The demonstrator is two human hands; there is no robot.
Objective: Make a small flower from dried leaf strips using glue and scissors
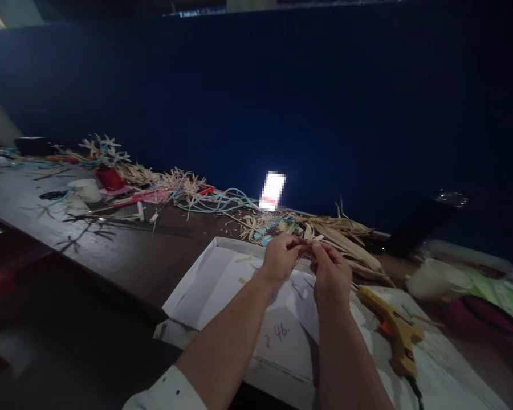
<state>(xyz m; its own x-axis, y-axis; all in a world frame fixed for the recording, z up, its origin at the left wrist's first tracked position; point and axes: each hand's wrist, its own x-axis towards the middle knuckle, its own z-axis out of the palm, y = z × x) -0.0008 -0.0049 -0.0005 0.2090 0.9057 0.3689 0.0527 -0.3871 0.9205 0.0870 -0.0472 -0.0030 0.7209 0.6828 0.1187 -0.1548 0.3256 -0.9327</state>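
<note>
My left hand (281,257) and my right hand (331,272) meet fingertip to fingertip over a shallow white cardboard box (205,285). Both pinch a small pale piece of dried husk (308,234); its exact shape is partly hidden by the fingers. Just behind the hands lies a bundle of long dried husks (350,245). A yellow glue gun (391,324) rests to the right of my right hand on white paper (436,359), its dark cord running toward me. Handwritten figures show on the white surface between my forearms.
Blue tubing (231,199), husk scraps and a lit phone screen (272,191) line the table's back edge against a dark blue partition (222,102). Leftward are a red thread spool (110,178) and a white cup-like object (88,191). A translucent cup (438,279) stands at right.
</note>
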